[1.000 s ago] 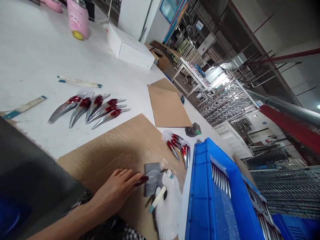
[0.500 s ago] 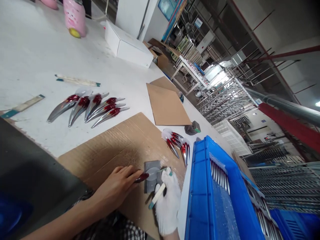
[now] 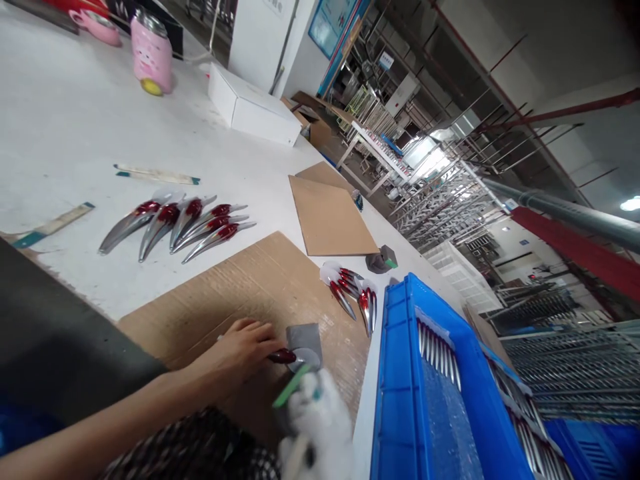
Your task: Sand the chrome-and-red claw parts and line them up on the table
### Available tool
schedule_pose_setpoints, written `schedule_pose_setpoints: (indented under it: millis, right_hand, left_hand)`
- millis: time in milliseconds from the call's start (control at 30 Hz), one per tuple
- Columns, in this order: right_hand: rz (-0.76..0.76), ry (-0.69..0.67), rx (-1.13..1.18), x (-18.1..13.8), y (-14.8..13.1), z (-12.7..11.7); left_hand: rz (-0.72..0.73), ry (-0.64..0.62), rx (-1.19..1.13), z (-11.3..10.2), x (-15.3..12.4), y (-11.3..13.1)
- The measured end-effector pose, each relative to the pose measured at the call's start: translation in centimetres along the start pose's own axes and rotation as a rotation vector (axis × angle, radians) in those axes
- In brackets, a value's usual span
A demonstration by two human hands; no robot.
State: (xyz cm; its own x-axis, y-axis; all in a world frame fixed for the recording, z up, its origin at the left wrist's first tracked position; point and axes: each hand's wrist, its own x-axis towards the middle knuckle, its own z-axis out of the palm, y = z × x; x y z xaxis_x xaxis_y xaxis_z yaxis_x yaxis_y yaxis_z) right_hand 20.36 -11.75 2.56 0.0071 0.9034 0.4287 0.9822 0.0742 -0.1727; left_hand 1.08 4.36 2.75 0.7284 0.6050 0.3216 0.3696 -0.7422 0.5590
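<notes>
My bare left hand (image 3: 239,353) rests on a sheet of brown cardboard (image 3: 235,293), its fingers closed on a chrome and red claw-shaped part (image 3: 283,357) laid on a small grey block (image 3: 303,341). My right hand (image 3: 316,421), in a white glove, is blurred at the bottom edge and is wrapped round a flat stick with a green tip (image 3: 290,387) that points at the block.
A row of finished chrome and red parts (image 3: 173,223) lies on the white table (image 3: 75,127), a smaller pile (image 3: 353,290) by a blue crate (image 3: 420,393) of chrome pieces. More cardboard (image 3: 327,217), a white box (image 3: 253,107), a pink bottle (image 3: 151,53) and flat sticks (image 3: 157,175) lie farther off.
My gloved right hand has dropped toward the bottom edge and swung the stick so that its green tip now points up at the block. My left hand has stayed on the part.
</notes>
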Motion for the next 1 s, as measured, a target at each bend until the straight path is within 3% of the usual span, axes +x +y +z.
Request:
schedule_pose_setpoints:
  millis: [100,200,300,400,600,1000]
  right_hand:
    - [-0.018,0.087,-0.005,0.5,3.8,-3.2]
    - [-0.086,-0.078,-0.053,2.9,5.8,-4.6]
    - [-0.067,-0.223,-0.063,6.4,4.4,-3.6]
    - [-0.077,-0.238,0.011,8.5,2.4,-3.0]
    - [-0.077,-0.169,0.016,7.7,2.9,-2.9]
    - [-0.099,-0.247,0.010,10.2,1.3,-3.3]
  left_hand:
    - [0.146,-0.016,0.007,-0.5,1.7,-2.0]
    - [0.209,-0.035,0.001,-0.4,2.7,-3.4]
    - [0.226,-0.030,-0.017,0.1,2.8,-3.7]
    - [0.204,-0.008,-0.043,0.5,2.4,-3.6]
    - [0.152,0.019,-0.132,1.1,2.3,-3.8]
    - [0.132,0.038,-0.180,1.0,2.1,-3.8]
